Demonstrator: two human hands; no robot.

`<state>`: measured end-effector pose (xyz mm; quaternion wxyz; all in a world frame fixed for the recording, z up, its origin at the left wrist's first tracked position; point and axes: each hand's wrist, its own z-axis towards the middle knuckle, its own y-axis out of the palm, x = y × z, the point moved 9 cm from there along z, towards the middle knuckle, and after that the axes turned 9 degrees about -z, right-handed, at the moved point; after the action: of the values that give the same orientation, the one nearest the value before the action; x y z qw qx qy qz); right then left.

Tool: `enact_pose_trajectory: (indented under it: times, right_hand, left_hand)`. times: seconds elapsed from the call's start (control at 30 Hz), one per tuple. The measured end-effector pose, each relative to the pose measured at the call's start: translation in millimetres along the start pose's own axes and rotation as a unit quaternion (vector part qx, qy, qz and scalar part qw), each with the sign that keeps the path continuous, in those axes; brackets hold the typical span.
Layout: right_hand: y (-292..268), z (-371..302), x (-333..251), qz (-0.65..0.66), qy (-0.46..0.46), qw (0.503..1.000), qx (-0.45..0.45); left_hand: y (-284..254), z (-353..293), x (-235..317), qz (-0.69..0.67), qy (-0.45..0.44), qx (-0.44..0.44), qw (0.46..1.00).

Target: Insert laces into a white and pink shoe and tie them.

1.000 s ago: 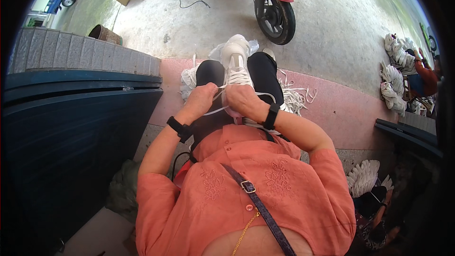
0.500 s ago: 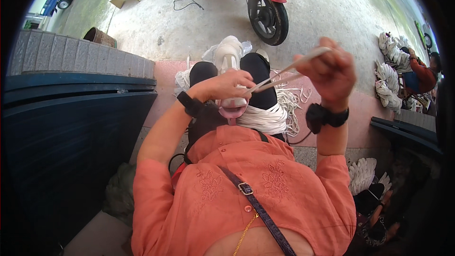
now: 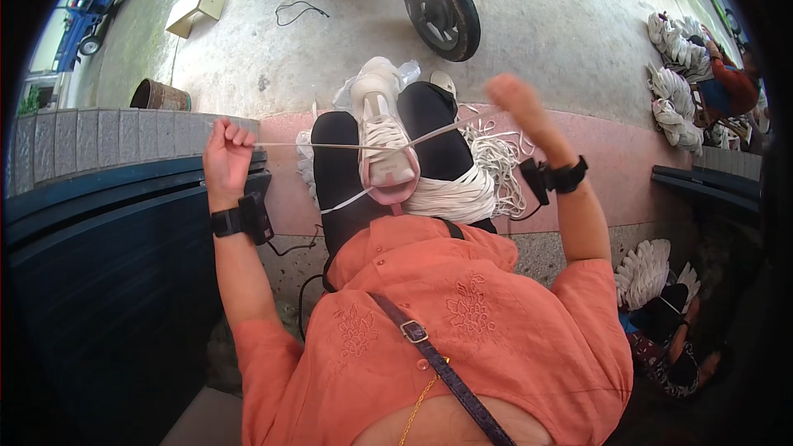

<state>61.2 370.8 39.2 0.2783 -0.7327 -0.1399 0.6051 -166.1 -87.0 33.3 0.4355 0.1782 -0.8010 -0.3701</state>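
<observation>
A pale shoe (image 3: 382,136) with a pink lining lies between my thighs, its toe pointing away from me. From its lacing, a white shoelace (image 3: 322,146) stretches taut out to both sides. My left hand (image 3: 229,149), out on the left, is closed on one end. The other end runs up to my right hand (image 3: 516,99), closed on it and smeared by motion. On my right thigh rests a bundle of white laces (image 3: 450,198), and more loose laces (image 3: 498,161) trail down beside it. A thin white strip (image 3: 347,201) crosses my left thigh near the shoe's heel.
A red scooter (image 3: 442,8) stands ahead. A wooden stool (image 3: 196,11) and a brown bucket (image 3: 161,95) are at the far left. Dark blue panels (image 3: 107,281) border my left side. On the right, another person (image 3: 731,83) sits beside heaps of white shoes (image 3: 676,87).
My left hand has left the shoe and swung out to the left, drawing one lace end with it. My right hand has moved slightly left and forward. The lace now spans both sides.
</observation>
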Motion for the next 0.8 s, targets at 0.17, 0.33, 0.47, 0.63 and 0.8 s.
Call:
enact_pose_trajectory:
  times: [0.17, 0.33, 0.47, 0.63, 0.8]
  right_hand:
    - [128.4, -49.9, -25.2, 0.02, -0.056, 0.972, -0.227]
    - [138.4, -40.7, -17.1, -0.123, -0.115, 0.977, -0.133]
    - [142.8, -33.5, -16.9, -0.162, -0.123, 0.976, -0.073]
    - [151.9, -29.1, -27.7, -0.249, -0.146, 0.954, -0.082]
    - [153.2, -34.8, -64.4, -0.369, -0.235, 0.897, -0.059]
  left_hand:
    - [-22.9, -20.4, -69.4, 0.466, -0.042, 0.059, 0.882]
    - [0.0, -52.9, -169.8, 0.561, -0.146, -0.012, 0.814]
    - [21.9, -54.4, -177.4, 0.668, -0.055, -0.085, 0.737]
    - [61.2, -71.6, -162.0, 0.779, 0.236, -0.137, 0.565]
    - [54.4, -74.9, -161.1, 0.776, 0.184, -0.121, 0.59]
